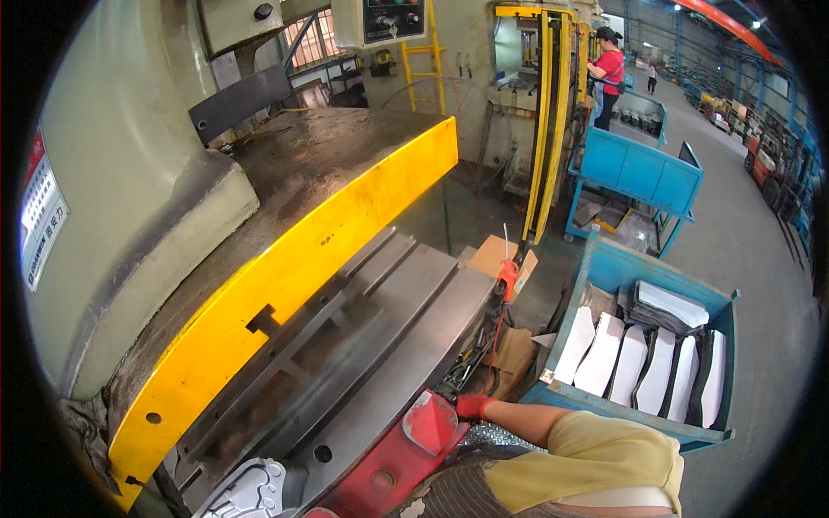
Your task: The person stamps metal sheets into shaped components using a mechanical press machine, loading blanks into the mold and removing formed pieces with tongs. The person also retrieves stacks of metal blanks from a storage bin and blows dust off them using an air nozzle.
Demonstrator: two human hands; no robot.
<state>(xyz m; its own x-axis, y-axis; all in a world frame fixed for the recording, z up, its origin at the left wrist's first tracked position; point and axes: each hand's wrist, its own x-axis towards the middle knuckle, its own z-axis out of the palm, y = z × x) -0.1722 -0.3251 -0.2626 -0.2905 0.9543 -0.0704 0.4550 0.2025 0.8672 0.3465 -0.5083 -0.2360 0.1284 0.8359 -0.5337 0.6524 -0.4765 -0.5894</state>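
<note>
My right hand [473,406], in a red glove, rests beside the far right end of a red metal fixture [367,475] at the front of the press. Its fingers are too small and partly hidden, so I cannot make out a grip. My left hand is out of view. At the lower edge, a few grey stamped metal parts [250,490] with holes lie against the slotted steel press bed [410,285]. Above the bed is the press ram with its yellow front edge [345,229].
A blue bin [561,395] at right holds several stacks of flat metal blanks [661,367]. Yellow guard posts [548,129], cardboard [492,257] and a red-handled tool [508,274] stand near the bed's far end. Farther off, a person in red [610,73] stands by a blue cart [639,168].
</note>
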